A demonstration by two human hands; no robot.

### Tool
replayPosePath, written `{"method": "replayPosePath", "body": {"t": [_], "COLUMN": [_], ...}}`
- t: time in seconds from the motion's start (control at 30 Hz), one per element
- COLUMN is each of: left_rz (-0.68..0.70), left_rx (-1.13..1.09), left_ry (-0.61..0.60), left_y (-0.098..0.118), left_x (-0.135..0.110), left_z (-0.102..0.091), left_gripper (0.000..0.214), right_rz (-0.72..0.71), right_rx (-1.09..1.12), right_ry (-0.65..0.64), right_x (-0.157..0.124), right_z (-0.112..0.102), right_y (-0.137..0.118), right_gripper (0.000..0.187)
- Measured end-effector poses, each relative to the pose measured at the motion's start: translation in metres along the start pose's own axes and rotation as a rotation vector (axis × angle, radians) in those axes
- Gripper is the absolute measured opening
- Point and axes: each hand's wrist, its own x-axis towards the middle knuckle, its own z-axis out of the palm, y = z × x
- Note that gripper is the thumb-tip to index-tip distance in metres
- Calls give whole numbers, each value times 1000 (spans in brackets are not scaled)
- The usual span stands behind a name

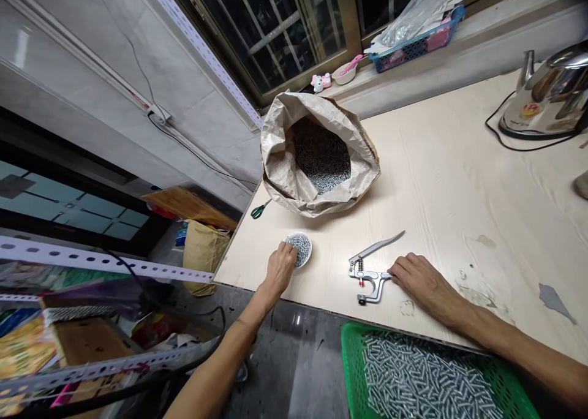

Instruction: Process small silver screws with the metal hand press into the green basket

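Observation:
My left hand (280,264) is at the left rim of a small white bowl (311,252) filled with small shiny metal pieces (301,245). Its fingers are closed at the bowl's edge, and what lies between the fingertips is hidden. My right hand (417,279) is closed around the handle end of silver snap-fastener pliers (377,278), which lie on the table with a spring and a red tip showing. The pliers' upper lever stands spread away from the lower handle.
A large paper-lined sack (316,206) of metal pieces stands behind the bowl, with green-handled scissors (258,211) to its left. Below the table edge is a green basket (351,370) heaped with metal parts. A kettle (546,100) stands far right on the wooden table (441,180).

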Motion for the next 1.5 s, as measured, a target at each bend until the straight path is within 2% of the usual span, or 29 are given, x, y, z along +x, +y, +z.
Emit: {"method": "replayPosePath", "body": {"t": [0.1, 0.2, 0.27, 0.33, 0.4, 0.47, 0.57, 0.7, 0.93, 1.07, 1.3, 1.5], "left_rz": [5, -100, -196, -239, -262, -312, -389, -413, -412, -387, -361, -380], "left_rx": [-113, -446, -769, -1038, -1191, -1271, -1325, -1330, -1334, -1311, -1295, -1345], "left_ry": [75, 210, 140, -24, -125, -163, -191, -235, -426, -558, -630, -700], "left_y": [-1, 15, 38, 65, 92, 113, 129, 132, 129, 125, 121, 123], "left_x": [0, -8, -18, -29, -39, -44, -44, -40, -31, -25, -21, -17], "left_z": [-8, -18, -21, -20, -15, -6, 6, 13, 7, 6, 13, 6], "left_gripper": [18, 14, 17, 26, 33, 37, 37, 35, 32, 33, 35, 34], "right_rz": [0, -29, -83, -115, -128, -140, -147, -125, -117, -47, -41, -48], "right_rx": [-9, -41, -63, -74, -78, -85, -107, -125, -157, -109, -1, 35], "right_ry": [10, 4, -1, -9, -17, -24, -28, -19, -84, -113, -115, -120], "right_x": [3, 5, 5, 5, 4, 3, 2, 1, 3, 7, 10, 7], "right_z": [-2, -9, -14, -19, -22, -22, -18, -12, -17, -17, -18, -16], "right_y": [-1, -2, -2, -3, -3, -3, -3, -1, -2, -5, -10, -10], "right_gripper": [12, 14, 19, 24, 27, 28, 27, 26, 28, 16, 18, 16]}}
